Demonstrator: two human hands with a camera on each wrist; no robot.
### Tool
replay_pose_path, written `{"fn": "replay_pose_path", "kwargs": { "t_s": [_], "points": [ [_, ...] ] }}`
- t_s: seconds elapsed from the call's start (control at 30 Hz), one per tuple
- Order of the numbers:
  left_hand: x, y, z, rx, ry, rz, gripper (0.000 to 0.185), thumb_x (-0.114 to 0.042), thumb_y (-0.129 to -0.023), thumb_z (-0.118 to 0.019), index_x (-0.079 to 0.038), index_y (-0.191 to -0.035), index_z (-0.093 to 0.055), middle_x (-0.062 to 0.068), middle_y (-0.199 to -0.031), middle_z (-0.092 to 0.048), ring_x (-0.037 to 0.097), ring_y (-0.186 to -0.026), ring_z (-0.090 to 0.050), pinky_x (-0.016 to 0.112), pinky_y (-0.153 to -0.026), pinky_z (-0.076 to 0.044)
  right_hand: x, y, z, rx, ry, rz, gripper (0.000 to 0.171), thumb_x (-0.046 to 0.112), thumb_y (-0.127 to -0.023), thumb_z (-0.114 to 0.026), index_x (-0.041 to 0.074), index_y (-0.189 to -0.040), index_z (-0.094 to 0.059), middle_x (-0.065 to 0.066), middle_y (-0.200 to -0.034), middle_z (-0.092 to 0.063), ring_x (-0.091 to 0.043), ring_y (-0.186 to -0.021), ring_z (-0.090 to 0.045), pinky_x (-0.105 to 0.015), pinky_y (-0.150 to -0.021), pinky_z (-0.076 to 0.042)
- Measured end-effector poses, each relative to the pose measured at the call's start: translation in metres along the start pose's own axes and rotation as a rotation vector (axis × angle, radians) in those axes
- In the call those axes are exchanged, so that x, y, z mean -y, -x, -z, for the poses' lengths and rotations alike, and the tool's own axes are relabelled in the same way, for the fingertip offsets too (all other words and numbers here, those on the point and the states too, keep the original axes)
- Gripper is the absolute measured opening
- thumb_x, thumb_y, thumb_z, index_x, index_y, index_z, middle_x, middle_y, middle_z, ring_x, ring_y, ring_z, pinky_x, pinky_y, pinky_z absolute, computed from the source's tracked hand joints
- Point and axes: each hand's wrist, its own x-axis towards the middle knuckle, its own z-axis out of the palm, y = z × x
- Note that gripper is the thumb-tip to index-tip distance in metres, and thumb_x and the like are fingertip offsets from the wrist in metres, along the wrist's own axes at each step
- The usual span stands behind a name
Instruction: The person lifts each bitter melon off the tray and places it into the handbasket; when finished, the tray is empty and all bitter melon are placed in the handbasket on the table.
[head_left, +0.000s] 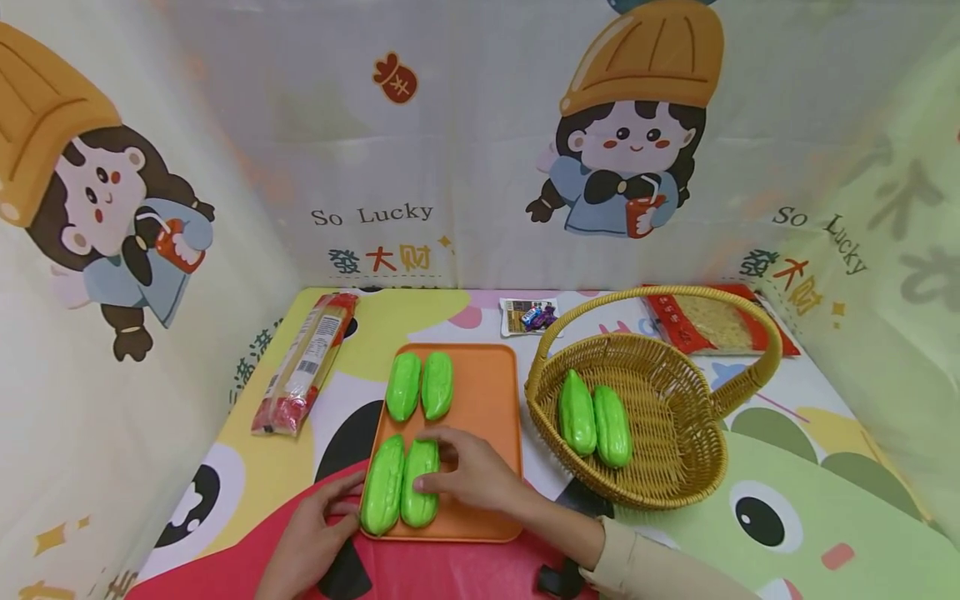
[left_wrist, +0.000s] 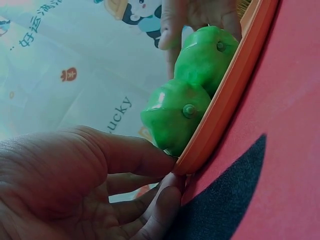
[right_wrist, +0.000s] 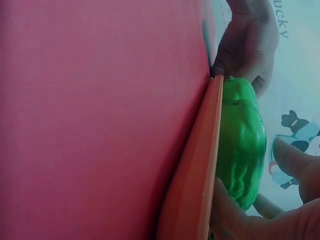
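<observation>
Side by side on the near half of an orange tray (head_left: 483, 400) lie two green, ridged cucumber-like vegetables, the left one (head_left: 383, 485) and the right one (head_left: 420, 500). My right hand (head_left: 472, 471) is spread around that right vegetable, thumb at its side and a finger over its far end. In the right wrist view a gap shows between a raised finger (right_wrist: 290, 155) and the vegetable. My left hand (head_left: 318, 521) pinches the tray's near left corner; its fingertips (left_wrist: 167, 162) sit right at the rim, beside the left vegetable.
Two more green vegetables (head_left: 421, 385) lie on the tray's far half. To the right stands a wicker basket (head_left: 667, 417) with a tall handle, holding two green vegetables (head_left: 595, 421). Noodle-like packet (head_left: 303, 367) at left; small packet (head_left: 528, 317) and red bag (head_left: 712, 321) behind.
</observation>
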Motion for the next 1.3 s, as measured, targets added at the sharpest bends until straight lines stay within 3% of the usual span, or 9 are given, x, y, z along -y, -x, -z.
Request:
{"fn": "replay_pose_path", "kwargs": {
  "t_s": [0.33, 0.53, 0.6, 0.8, 1.03, 1.3],
  "points": [
    [0.000, -0.002, -0.001, 0.005, -0.006, 0.001, 0.047, 0.004, -0.089, -0.064, 0.003, -0.135, -0.056, 0.009, -0.123, -0.062, 0.017, -0.095, -0.064, 0.026, -0.076, -0.052, 0.000, -0.001, -0.001, -0.008, 0.039, -0.017, 0.059, 0.026, -0.081, -0.083, 0.015, -0.134, -0.061, 0.005, -0.120, -0.064, -0.009, -0.106, -0.061, -0.031, -0.088, -0.049],
    [-0.001, -0.001, -0.001, 0.004, -0.018, 0.011, 0.047, 0.003, -0.089, -0.066, 0.001, -0.135, -0.057, 0.007, -0.118, -0.064, 0.016, -0.093, -0.065, 0.026, -0.077, -0.052, 0.002, 0.003, 0.005, -0.016, -0.031, -0.027, 0.058, 0.021, -0.078, -0.085, 0.016, -0.132, -0.063, 0.004, -0.112, -0.067, -0.013, -0.102, -0.064, -0.029, -0.073, -0.054],
    [-0.001, -0.001, -0.001, 0.008, -0.020, 0.001, 0.047, 0.003, -0.089, -0.066, 0.002, -0.135, -0.057, 0.007, -0.118, -0.064, 0.017, -0.093, -0.065, 0.026, -0.076, -0.052, 0.005, 0.007, 0.010, -0.020, -0.057, -0.038, 0.057, 0.021, -0.078, -0.085, 0.019, -0.131, -0.063, 0.004, -0.114, -0.066, -0.016, -0.104, -0.064, -0.031, -0.074, -0.054],
    [-0.001, -0.002, 0.000, 0.010, -0.016, 0.015, 0.047, 0.003, -0.089, -0.066, 0.003, -0.136, -0.055, 0.008, -0.122, -0.062, 0.017, -0.093, -0.064, 0.026, -0.075, -0.052, 0.023, 0.024, 0.033, -0.019, -0.092, -0.038, 0.055, 0.026, -0.082, -0.082, 0.028, -0.132, -0.062, 0.009, -0.130, -0.058, -0.024, -0.115, -0.059, -0.040, -0.089, -0.050],
    [-0.005, 0.000, 0.000, 0.014, -0.020, 0.033, 0.047, 0.002, -0.090, -0.064, 0.002, -0.136, -0.055, 0.009, -0.123, -0.061, 0.017, -0.094, -0.063, 0.026, -0.076, -0.052, 0.049, 0.049, 0.073, -0.006, -0.169, -0.035, 0.056, 0.027, -0.082, -0.082, 0.031, -0.134, -0.060, 0.009, -0.134, -0.056, -0.022, -0.120, -0.053, -0.038, -0.089, -0.050],
    [-0.004, 0.000, 0.000, 0.015, -0.030, 0.056, 0.049, 0.000, -0.090, -0.065, 0.000, -0.137, -0.055, 0.008, -0.121, -0.062, 0.018, -0.095, -0.063, 0.027, -0.076, -0.052, 0.064, 0.083, 0.117, -0.041, -0.217, -0.028, 0.062, 0.017, -0.081, -0.083, 0.024, -0.138, -0.058, -0.003, -0.142, -0.049, -0.033, -0.126, -0.050, -0.037, -0.087, -0.053]
  ]
}}
